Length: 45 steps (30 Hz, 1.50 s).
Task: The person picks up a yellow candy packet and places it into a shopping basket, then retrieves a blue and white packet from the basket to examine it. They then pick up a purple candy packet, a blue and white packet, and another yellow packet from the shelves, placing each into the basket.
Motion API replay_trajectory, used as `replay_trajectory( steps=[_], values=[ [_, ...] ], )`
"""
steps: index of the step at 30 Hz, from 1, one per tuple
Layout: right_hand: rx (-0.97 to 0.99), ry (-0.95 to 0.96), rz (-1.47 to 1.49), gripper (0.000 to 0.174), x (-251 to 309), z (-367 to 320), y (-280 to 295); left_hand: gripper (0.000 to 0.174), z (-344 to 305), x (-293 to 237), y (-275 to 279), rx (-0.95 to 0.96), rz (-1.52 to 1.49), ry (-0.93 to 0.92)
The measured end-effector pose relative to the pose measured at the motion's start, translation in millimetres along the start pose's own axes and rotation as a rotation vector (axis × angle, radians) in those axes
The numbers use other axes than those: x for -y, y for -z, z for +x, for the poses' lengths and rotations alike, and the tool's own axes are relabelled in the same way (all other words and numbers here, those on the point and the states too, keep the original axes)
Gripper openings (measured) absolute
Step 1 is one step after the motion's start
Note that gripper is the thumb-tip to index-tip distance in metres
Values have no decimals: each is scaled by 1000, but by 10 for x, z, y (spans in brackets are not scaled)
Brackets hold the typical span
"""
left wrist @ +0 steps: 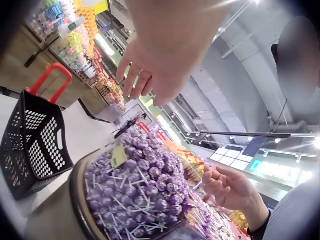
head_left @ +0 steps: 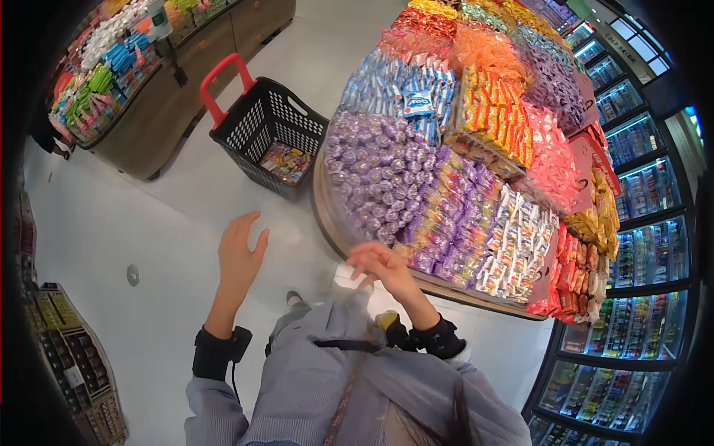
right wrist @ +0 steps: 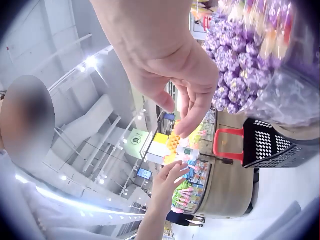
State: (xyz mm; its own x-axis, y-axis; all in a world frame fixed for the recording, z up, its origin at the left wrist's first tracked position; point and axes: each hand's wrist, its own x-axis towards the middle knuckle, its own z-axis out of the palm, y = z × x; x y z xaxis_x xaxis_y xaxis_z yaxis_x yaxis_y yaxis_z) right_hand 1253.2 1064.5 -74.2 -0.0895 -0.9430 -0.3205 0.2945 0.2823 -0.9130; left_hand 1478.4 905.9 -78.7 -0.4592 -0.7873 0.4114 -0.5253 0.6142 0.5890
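My left hand (head_left: pixel 239 249) is held over the floor, fingers extended and thumb apart, with nothing in it. Toward the rounded corner of the candy stand (head_left: pixel 321 212), my right hand (head_left: pixel 385 269) hovers near the edge with loosely bent fingers; it too holds nothing. Closest to it are lollipops in purple wrappers (head_left: pixel 375 167), heaped with white sticks showing in the left wrist view. Beside them lie purple-wrapped sweets (head_left: pixel 455 215) and white-wrapped sweets (head_left: pixel 517 241). A black basket with a red handle (head_left: pixel 242 157) stands on the floor ahead, with several colourful candy packets (head_left: pixel 285 162) at its bottom.
Blue (head_left: pixel 401 82) and orange-yellow packets (head_left: pixel 494 111) fill the stand's farther sections. Another display counter (head_left: pixel 190 82) is at the upper left. Lit drink fridges (head_left: pixel 639 256) line the right side, and a low shelf (head_left: pixel 71 357) stands at lower left.
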Motion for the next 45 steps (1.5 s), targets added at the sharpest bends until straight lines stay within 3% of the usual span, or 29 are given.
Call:
replay_trajectory(
  steps=[7,13,18,26,31,37,45],
  values=[
    [19,-60,-56,23,-56,375,-682,25,-346,676,392,32,-44,112],
    [23,-93,-30,22,-25,544,-866,24,-331,854,495,74,-109,198],
    [-21,-62,-66,21,119,717,-770,23,-132,908,397,115,-160,165],
    [-310,169,-38,20,602,912,-132,22,589,1007,182,237,-140,65],
    [-435,197,-21,18,835,1032,106,21,1090,1023,78,295,-92,-24],
    [-552,223,2,17,806,904,334,21,1579,932,-181,392,-98,-111],
    [-746,296,125,20,579,632,547,21,2153,590,-765,466,-205,-394]
  ],
)
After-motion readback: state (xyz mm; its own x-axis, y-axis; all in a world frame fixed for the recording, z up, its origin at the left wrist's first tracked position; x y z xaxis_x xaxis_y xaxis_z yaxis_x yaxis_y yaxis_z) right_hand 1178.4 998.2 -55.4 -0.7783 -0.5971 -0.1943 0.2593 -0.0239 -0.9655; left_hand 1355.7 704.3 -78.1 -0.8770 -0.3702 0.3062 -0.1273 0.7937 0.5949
